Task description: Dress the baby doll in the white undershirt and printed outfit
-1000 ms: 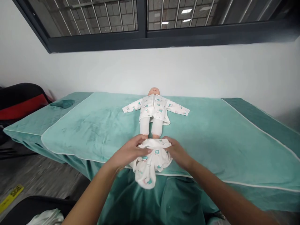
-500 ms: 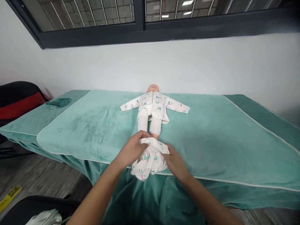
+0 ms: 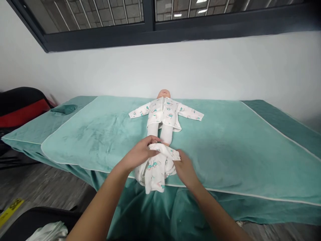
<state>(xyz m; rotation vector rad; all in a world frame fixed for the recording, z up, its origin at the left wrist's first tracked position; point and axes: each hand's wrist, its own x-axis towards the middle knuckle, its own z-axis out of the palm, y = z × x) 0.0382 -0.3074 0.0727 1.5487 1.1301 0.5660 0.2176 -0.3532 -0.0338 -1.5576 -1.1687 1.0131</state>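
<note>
White printed pants (image 3: 155, 170) hang over the bed's (image 3: 225, 150) near edge, waistband gripped by both hands: the left hand (image 3: 140, 152) pinches its left end, knuckles up, at the doll's (image 3: 165, 115) feet; the right hand (image 3: 185, 167) clasps the other, forearms converging. Yellow floor tape (image 3: 11, 211) bears dark lettering, too blurred to read.

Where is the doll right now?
In the head view, the doll lies face up at the centre of the green bed, just beyond the white printed garment between the two hands.
</note>
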